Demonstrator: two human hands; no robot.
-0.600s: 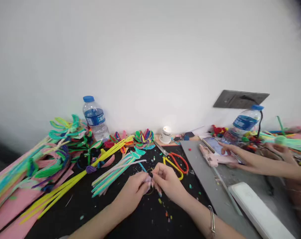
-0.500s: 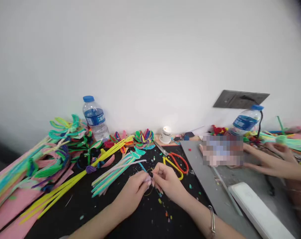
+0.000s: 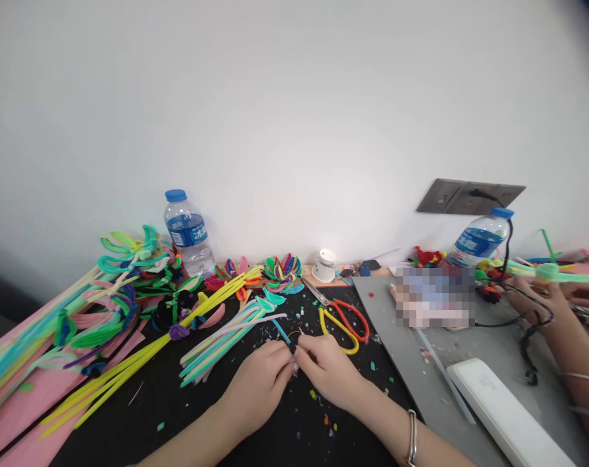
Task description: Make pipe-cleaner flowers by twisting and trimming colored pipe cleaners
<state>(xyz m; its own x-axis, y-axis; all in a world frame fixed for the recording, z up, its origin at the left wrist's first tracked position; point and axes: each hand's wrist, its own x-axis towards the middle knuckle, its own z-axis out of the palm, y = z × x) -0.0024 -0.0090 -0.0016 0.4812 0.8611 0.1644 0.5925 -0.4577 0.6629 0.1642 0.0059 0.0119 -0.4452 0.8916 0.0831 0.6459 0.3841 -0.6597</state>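
Note:
Close together over the black mat (image 3: 187, 428), my left hand (image 3: 265, 383) and my right hand (image 3: 328, 373) pinch a small pale purple piece (image 3: 294, 367) between their fingertips. Most of that piece is hidden by the fingers. A blue pipe cleaner (image 3: 281, 331) lies just behind them. Scissors (image 3: 342, 324) with red and yellow handles rest to the right of the fingertips. To the left lies a bundle of mint, white and yellow pipe cleaners (image 3: 221, 350).
Pipe-cleaner flowers and yellow stems (image 3: 124, 370) fill the left. Behind are a water bottle (image 3: 187, 233) and a white spool (image 3: 324, 266). On the right are a white box (image 3: 503, 408), a second bottle (image 3: 479, 240) and another person's hands (image 3: 550, 305).
My fingertips have closed in around the purple piece, and less of it shows. At the right, the other person's hand has moved away from the blurred object.

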